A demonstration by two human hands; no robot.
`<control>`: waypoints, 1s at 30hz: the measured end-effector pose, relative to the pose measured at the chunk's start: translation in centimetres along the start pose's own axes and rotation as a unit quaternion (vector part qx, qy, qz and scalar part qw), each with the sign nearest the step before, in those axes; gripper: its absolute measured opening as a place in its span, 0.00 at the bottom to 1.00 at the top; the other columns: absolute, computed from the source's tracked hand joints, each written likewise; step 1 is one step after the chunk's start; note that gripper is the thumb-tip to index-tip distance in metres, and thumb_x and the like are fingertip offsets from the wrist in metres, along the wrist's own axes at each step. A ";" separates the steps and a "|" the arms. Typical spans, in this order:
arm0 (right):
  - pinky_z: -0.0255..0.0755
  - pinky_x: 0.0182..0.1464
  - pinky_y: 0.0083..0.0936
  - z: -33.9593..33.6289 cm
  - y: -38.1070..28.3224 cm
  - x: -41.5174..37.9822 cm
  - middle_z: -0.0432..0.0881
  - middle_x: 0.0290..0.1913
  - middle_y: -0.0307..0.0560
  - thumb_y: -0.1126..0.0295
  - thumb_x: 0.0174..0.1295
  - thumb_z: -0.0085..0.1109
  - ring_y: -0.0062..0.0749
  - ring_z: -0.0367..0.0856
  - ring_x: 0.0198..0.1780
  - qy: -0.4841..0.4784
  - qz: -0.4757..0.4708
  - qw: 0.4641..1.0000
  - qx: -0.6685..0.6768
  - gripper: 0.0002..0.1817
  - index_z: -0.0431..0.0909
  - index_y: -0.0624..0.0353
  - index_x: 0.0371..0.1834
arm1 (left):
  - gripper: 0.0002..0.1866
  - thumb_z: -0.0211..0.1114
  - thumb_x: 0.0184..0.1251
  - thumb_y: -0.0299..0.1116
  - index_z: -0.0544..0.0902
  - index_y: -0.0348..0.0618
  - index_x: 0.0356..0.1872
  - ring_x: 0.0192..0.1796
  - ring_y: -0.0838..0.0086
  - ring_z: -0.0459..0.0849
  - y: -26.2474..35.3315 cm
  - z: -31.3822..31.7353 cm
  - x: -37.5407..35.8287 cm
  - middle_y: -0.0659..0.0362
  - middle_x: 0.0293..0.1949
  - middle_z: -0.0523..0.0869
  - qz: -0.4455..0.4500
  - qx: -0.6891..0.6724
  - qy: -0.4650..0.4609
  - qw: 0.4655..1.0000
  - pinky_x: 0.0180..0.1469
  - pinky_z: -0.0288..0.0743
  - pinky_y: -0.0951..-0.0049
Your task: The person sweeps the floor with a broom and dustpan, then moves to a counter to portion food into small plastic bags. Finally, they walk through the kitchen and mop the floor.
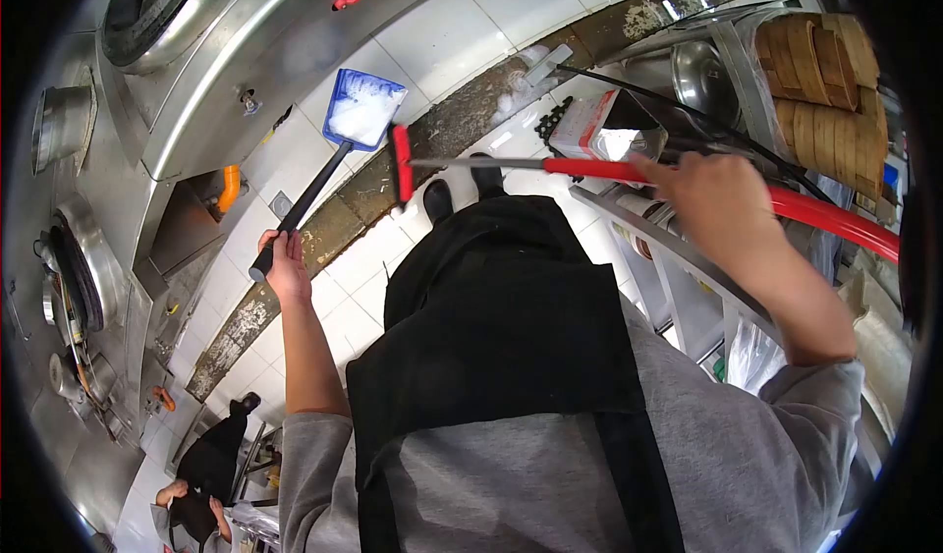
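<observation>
My left hand (288, 268) is wrapped round the black handle of a blue dustpan (366, 109), whose pan holds white foam or suds. In my right hand (715, 199) is the long red handle (599, 168) of a tool with a narrow red head (402, 165). That head is just right of the dustpan, over the dark floor channel (462, 111). More white foam (511, 96) lies along the channel, near a flat pale piece.
Steel cooking counters (206, 72) run along the left. At the right stand a metal rack (688, 258), a square tin (604, 126) and bamboo steamers (820, 140). Another person (201, 465) in a dark apron is at the lower left.
</observation>
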State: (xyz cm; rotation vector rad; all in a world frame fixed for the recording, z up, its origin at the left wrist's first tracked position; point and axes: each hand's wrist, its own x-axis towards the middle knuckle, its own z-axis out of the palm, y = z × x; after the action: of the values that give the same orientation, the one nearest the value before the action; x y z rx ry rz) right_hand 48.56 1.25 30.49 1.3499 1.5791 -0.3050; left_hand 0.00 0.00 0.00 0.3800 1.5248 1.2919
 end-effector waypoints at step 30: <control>0.76 0.37 0.39 8.9 3.7 5.1 0.84 0.31 0.47 0.60 0.65 0.56 0.43 0.84 0.34 0.123 0.065 0.987 0.077 0.22 0.74 0.31 0.63 | 0.10 0.62 0.64 0.24 0.75 0.51 0.43 0.44 0.77 0.79 -2.7 2.2 5.6 0.63 0.41 0.77 -0.035 0.052 -0.037 0.997 0.49 0.75 0.78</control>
State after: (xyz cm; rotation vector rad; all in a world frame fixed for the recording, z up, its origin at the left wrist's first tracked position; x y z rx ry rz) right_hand 56.85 -0.80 23.74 1.6551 1.6860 -0.1876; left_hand 0.67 4.46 -4.81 0.4335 1.5332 1.1342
